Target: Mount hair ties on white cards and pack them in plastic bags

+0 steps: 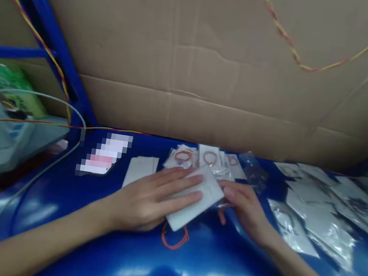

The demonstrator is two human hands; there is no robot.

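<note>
My left hand (150,197) lies over a white card (195,199), its fingers stretched across the top face and the card gripped at a tilt above the blue table. Faint marks show on the card; what is under it is hidden. At the card's right corner my right hand (246,205) is closed, thumb and fingers pinching what looks like a clear plastic bag (224,203), mostly covered. Just below the card lies a coil of orange cord (175,238). Behind my left hand sits a stack of white cards (141,168).
Bagged cards with coiled cords (209,157) lie behind my hands, beside clear plastic bags (252,169). More bagged cards (321,214) spread on the right. A blurred-out phone-like object (105,154) lies left. Cardboard (215,69) and a blue frame (56,40) bound the table (136,269).
</note>
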